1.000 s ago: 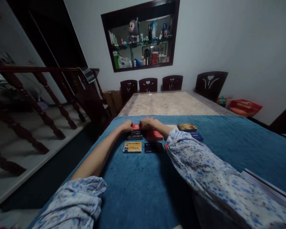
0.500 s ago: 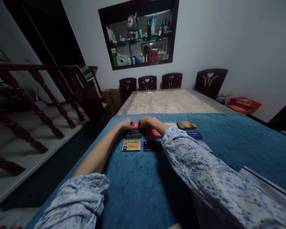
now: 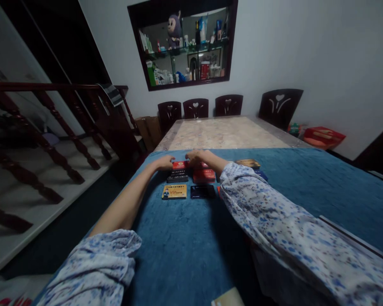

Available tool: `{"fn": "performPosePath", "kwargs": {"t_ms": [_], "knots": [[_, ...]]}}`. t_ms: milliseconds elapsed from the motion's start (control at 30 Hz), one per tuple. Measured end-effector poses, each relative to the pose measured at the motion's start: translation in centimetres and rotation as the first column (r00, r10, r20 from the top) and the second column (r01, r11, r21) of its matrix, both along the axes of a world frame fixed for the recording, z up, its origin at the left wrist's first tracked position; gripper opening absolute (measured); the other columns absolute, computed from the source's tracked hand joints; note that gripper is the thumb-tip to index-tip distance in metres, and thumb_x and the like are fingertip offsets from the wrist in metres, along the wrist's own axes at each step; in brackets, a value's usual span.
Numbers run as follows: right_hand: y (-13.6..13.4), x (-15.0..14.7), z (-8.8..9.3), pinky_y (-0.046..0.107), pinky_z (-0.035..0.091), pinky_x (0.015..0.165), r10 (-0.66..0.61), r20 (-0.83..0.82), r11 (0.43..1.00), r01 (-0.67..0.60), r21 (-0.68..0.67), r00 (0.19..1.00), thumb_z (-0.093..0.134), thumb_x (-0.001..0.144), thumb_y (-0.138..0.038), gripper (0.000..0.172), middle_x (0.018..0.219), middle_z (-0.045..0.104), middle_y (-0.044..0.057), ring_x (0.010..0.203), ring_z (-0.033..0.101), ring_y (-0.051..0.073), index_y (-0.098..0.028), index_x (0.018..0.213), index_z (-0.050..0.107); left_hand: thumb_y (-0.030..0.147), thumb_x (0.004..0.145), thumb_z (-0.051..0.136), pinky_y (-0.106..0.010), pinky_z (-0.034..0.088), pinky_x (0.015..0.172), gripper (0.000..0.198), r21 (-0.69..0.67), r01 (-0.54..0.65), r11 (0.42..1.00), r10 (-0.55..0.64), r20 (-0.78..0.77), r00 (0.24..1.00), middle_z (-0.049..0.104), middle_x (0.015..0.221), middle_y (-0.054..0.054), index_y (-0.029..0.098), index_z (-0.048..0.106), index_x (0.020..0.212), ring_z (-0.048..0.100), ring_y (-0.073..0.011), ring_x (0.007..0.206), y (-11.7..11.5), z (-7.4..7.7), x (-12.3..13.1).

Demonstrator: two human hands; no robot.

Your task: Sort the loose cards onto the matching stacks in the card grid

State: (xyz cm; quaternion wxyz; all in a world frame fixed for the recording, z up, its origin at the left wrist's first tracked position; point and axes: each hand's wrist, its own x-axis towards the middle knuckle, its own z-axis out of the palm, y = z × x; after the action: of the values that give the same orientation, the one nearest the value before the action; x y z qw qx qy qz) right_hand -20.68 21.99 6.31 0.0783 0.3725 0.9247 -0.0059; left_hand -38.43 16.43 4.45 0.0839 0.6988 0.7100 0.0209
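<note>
Room wide across blue cloth (image 3: 306,187) rightward and nearward; worktop (image 3: 223,134) edge close past left hand (image 3: 164,162). Flat at head of card rows (image 3: 188,183), red card (image 3: 180,165), long axis left-right, between left hand and right hand (image 3: 196,157); fingers curled against its ends, hold unclear. Unmoved since half a second ago.

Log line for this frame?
left hand: left end of far red card | right hand: its right end | grip: unclear | surface: blue cloth | nearby: yellow card

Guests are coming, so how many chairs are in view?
4 chairs: left, middle and right in a row past the table, a fourth at far right. More may be hidden.
</note>
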Motion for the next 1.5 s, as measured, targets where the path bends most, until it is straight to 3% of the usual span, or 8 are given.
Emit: {"fn": "performPosePath", "kwargs": {"t_ms": [167,333,467,833,1100,1267,1500], "knots": [[1.0,1.8,0.8,0.029,0.048,0.090,0.038,-0.043,0.997,-0.035,0.064,0.998,0.072,0.073,-0.032,0.056,0.119,0.072,0.007,0.112,0.063,0.025,-0.024,0.128,0.066,0.020,0.079,0.055,-0.024,0.050,0.089,0.039,0.227,0.012,0.974,-0.005,-0.030,1.000,0.072,0.114,-0.008,0.013,0.069,0.114,0.066,-0.0191,0.098,-1.3,0.6,0.2],[0.3,4.7,1.4,0.029,0.046,0.085,0.076,-0.108,0.984,-0.057,0.167,0.991,0.063,0.082,-0.029,0.034,0.112,0.074,0.007,0.108,0.064,0.024,-0.025,0.114,0.074,0.021,0.085,0.051,-0.027,0.049,0.086,0.025,0.459,0.038,0.888,-0.037,-0.012,0.999,0.072,0.091,-0.007,0.014,0.075,0.087,0.064,-0.0181,0.087,-3.0,0.8,1.7],[-1.8,6.9,2.2,0.030,0.044,0.083,0.095,-0.151,0.968,-0.055,0.245,0.984,0.057,0.086,-0.028,0.027,0.108,0.075,0.009,0.107,0.063,0.026,-0.023,0.105,0.077,0.020,0.088,0.050,-0.026,0.047,0.082,0.023,0.521,0.064,0.851,-0.073,-0.004,0.997,0.070,0.087,-0.006,0.015,0.072,0.083,0.061,-0.0160,0.082,-4.8,0.8,3.9],[-8.5,13.6,3.1,0.034,0.037,0.080,0.117,-0.147,0.957,-0.072,0.280,0.982,0.051,0.088,-0.020,0.025,0.103,0.074,0.010,0.105,0.057,0.028,-0.019,0.095,0.075,0.012,0.089,0.049,-0.029,0.048,0.082,0.022,0.578,0.223,0.785,-0.306,0.048,0.951,0.065,0.089,-0.007,0.015,0.070,0.084,0.060,-0.0175,0.085,-10.1,-0.9,10.4],[-11.9,18.6,1.9,0.033,0.034,0.078,0.076,-0.156,0.968,-0.035,0.247,0.985,0.053,0.089,-0.025,0.020,0.104,0.072,0.011,0.106,0.053,0.027,-0.020,0.092,0.073,0.006,0.086,0.048,-0.031,0.050,0.085,0.025,0.565,0.262,0.783,-0.407,0.145,0.902,0.064,0.091,-0.007,0.017,0.071,0.089,0.059,-0.0176,0.087,-13.7,-2.3,15.3],[-14.3,22.1,0.9,0.035,0.035,0.083,0.026,-0.174,0.975,0.013,0.220,0.984,0.053,0.088,-0.021,0.021,0.105,0.071,0.012,0.108,0.052,0.027,-0.022,0.092,0.074,0.008,0.088,0.047,-0.034,0.049,0.089,0.026,0.511,0.343,0.788,-0.465,0.130,0.876,0.066,0.095,-0.009,0.017,0.071,0.095,0.057,-0.0209,0.095,-15.2,-3.6,18.8],[-16.8,25.6,-0.7,0.037,0.038,0.081,-0.059,-0.156,0.988,0.080,0.134,0.986,0.055,0.088,-0.028,0.020,0.105,0.071,0.011,0.109,0.053,0.028,-0.026,0.093,0.074,0.017,0.090,0.052,-0.043,0.043,0.098,0.026,0.407,0.411,0.816,-0.525,0.224,0.821,0.068,0.115,-0.010,0.021,0.066,0.112,0.052,-0.0248,0.111,-16.0,-4.7,22.2]]}}
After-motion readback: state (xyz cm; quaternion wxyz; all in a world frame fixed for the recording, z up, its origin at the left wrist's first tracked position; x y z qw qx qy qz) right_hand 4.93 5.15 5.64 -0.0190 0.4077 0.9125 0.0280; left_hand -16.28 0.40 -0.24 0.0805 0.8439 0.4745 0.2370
